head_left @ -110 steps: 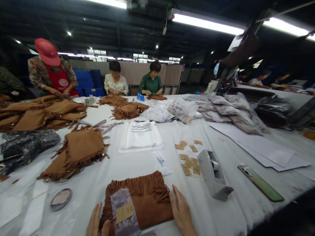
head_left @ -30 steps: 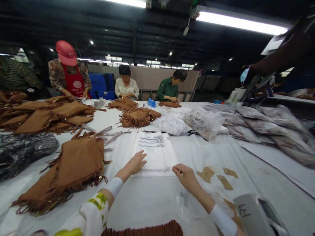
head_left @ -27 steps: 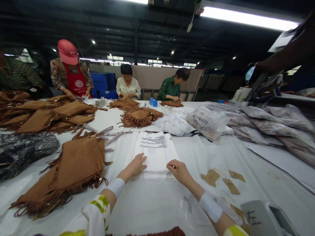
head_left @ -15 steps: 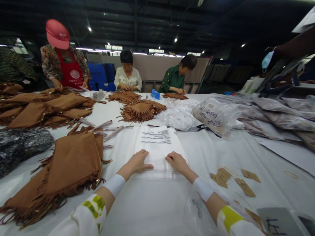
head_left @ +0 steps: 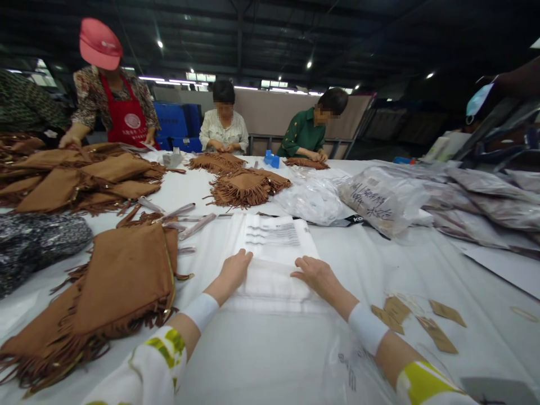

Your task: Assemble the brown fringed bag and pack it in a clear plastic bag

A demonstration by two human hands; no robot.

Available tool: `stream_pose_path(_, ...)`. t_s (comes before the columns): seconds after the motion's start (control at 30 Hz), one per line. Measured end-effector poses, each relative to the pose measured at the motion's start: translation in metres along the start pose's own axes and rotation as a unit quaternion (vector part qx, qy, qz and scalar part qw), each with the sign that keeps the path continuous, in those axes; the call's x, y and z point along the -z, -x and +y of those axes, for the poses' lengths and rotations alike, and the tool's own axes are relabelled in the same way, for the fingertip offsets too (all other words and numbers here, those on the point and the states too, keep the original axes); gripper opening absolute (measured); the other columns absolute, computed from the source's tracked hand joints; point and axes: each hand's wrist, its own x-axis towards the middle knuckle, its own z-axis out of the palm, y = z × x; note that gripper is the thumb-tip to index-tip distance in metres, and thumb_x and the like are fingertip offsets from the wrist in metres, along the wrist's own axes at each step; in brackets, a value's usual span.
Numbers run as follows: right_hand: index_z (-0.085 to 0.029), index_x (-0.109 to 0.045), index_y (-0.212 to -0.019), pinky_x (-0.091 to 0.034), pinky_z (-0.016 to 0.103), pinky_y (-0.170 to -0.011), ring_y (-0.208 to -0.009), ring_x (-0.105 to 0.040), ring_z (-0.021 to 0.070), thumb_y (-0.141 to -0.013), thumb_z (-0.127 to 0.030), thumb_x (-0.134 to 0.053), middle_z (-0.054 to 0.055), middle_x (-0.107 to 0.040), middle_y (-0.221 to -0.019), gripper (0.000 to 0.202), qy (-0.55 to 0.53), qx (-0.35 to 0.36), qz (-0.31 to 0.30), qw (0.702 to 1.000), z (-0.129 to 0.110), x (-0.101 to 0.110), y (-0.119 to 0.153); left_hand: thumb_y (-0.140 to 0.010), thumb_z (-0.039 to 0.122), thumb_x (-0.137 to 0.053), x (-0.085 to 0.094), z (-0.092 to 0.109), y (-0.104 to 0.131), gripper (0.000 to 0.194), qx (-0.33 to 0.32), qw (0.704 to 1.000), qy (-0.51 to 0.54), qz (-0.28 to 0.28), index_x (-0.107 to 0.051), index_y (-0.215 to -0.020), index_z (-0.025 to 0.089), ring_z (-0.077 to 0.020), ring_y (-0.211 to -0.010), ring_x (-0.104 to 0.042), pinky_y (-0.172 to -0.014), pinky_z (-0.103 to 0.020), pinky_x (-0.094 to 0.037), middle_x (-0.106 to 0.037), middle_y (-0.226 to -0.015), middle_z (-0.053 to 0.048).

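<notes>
A clear plastic bag with black printed lines lies flat on the white table in front of me, on what looks like a stack of similar bags. My left hand pinches its left edge, thumb and fingers closed together. Across from it, my right hand grips the right edge, thumb tucked under the fingers. A brown suede bag with fringes and a zip lies left of my left forearm, on top of another one. Near my right forearm are several brown paper tags with strings.
Piles of brown fringed bags cover the far left, beside a dark speckled fabric heap. Crumpled clear plastic and a marked plastic sack stand beyond the hands. Packed bags pile up at right. Several co-workers work opposite.
Both hands have closed on the bag's edges, and the left has moved up slightly. The upper plastic layer seems shifted. The view has turned slightly left; the red-capped co-worker's arm has reached outward.
</notes>
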Motion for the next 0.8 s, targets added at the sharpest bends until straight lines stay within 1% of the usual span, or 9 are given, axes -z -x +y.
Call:
stream_pose_path(0.07,-0.021,-0.058,-0.071,-0.037,0.028,-0.062,-0.068,-0.056,0.018,-0.089,-0.029,-0.051,0.007,-0.063,-0.074,0.021,0.008,-0.014,0.025,1.0,0.02,0.015,0.007,-0.077,-0.006,-0.038,0.013,-0.011,0.001,0.032,0.009,0.998,0.048,0.034,-0.058,-0.084,0.017,-0.0244,-0.103,-0.056,-0.089,-0.039,-0.044,-0.058,-0.1,-0.01)
stream_pose_path(0.17,-0.02,-0.063,-0.078,-0.039,0.03,-0.064,-0.07,-0.057,0.0195,-0.09,-0.026,-0.044,0.009,-0.064,-0.079,0.023,0.007,-0.068,0.091,0.994,0.045,0.041,0.011,-0.076,-0.005,-0.041,0.041,-0.022,0.001,0.028,0.028,0.984,0.146,0.099,-0.058,-0.076,0.017,-0.0254,-0.107,-0.052,-0.093,-0.04,-0.04,-0.057,-0.095,-0.009)
stream_pose_path(0.3,-0.018,-0.067,-0.088,-0.044,0.031,-0.067,-0.07,-0.059,0.0191,-0.084,-0.032,-0.054,0.005,-0.066,-0.075,0.019,-0.052,-0.154,0.189,0.968,0.046,0.072,0.011,-0.078,0.01,-0.052,0.076,-0.019,0.002,0.012,0.069,0.925,0.323,0.189,-0.061,-0.081,0.017,-0.0197,-0.088,-0.057,-0.081,-0.032,-0.045,-0.058,-0.088,-0.004)
stream_pose_path(0.37,-0.018,-0.07,-0.081,-0.043,0.028,-0.059,-0.063,-0.057,0.0168,-0.07,-0.031,-0.07,0.002,-0.065,-0.066,0.017,-0.213,-0.24,0.226,0.92,0.031,0.083,0.017,-0.078,0.018,-0.057,0.089,-0.014,0.009,0.009,0.094,0.873,0.426,0.217,-0.06,-0.085,0.017,-0.0159,-0.075,-0.058,-0.071,-0.028,-0.047,-0.058,-0.081,-0.002)
stream_pose_path(0.43,-0.018,-0.07,-0.071,-0.038,0.024,-0.047,-0.056,-0.053,0.0139,-0.056,-0.027,-0.08,0.001,-0.065,-0.06,0.02,-0.391,-0.301,0.228,0.84,0.012,0.089,0.029,-0.076,0.019,-0.06,0.099,-0.008,0.022,0.013,0.115,0.813,0.524,0.226,-0.058,-0.088,0.016,-0.0122,-0.067,-0.057,-0.065,-0.025,-0.048,-0.058,-0.077,0.0)
stream_pose_path(0.47,-0.017,-0.07,-0.068,-0.037,0.023,-0.043,-0.053,-0.052,0.0128,-0.052,-0.026,-0.082,0.001,-0.066,-0.06,0.022,-0.455,-0.311,0.219,0.805,0.001,0.091,0.037,-0.074,0.017,-0.062,0.103,-0.007,0.031,0.015,0.123,0.783,0.567,0.224,-0.057,-0.088,0.016,-0.0108,-0.065,-0.058,-0.064,-0.023,-0.049,-0.058,-0.075,0.0)
stream_pose_path(0.6,-0.02,-0.066,-0.071,-0.042,0.021,-0.038,-0.054,-0.057,0.012,-0.054,-0.029,-0.081,0.001,-0.068,-0.067,0.024,-0.593,-0.293,0.188,0.726,-0.037,0.093,0.073,-0.07,0.005,-0.061,0.113,-0.004,0.077,0.017,0.16,0.691,0.681,0.179,-0.056,-0.082,0.017,-0.0064,-0.054,-0.054,-0.055,-0.016,-0.047,-0.055,-0.064,0.004)
stream_pose_path(0.7,-0.023,-0.059,-0.07,-0.043,0.018,-0.036,-0.053,-0.056,0.0101,-0.064,-0.029,-0.077,-0.002,-0.064,-0.064,0.02,-0.665,-0.284,0.16,0.672,-0.057,0.091,0.096,-0.072,0.004,-0.059,0.106,-0.001,0.116,0.014,0.194,0.651,0.725,0.119,-0.056,-0.078,0.016,-0.0042,-0.045,-0.047,-0.043,-0.012,-0.04,-0.051,-0.056,0.006)
stream_pose_path(0.8,-0.022,-0.053,-0.066,-0.032,0.015,-0.028,-0.043,-0.048,0.0078,-0.073,-0.034,-0.071,-0.004,-0.057,-0.055,0.022,-0.692,-0.293,0.117,0.65,-0.071,0.086,0.114,-0.071,0.008,-0.063,0.091,0.002,0.157,0.011,0.221,0.636,0.739,0.039,-0.056,-0.071,0.015,-0.0046,-0.037,-0.041,-0.035,-0.013,-0.033,-0.045,-0.049,0.008)
